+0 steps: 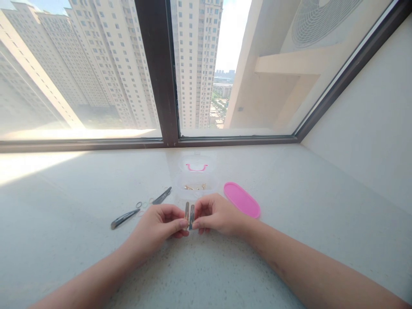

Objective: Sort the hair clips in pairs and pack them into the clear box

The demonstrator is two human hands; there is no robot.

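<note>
My left hand (160, 225) and my right hand (215, 213) meet over the white sill, fingers pinched. Between them stand two slim metal hair clips (189, 214) side by side, upright. Each hand seems to pinch one clip, though which grips which is hard to tell. Just behind the hands sits a clear plastic box (196, 178) with a pink handle (196, 168) and small gold clips (195, 187) inside.
A pink oval lid (241, 199) lies right of the box. Left of my hands lie two long dark hair clips (125, 218) and some small rings (141, 205). The dark window frame (161, 73) runs along the back; a white wall (370, 128) closes the right side.
</note>
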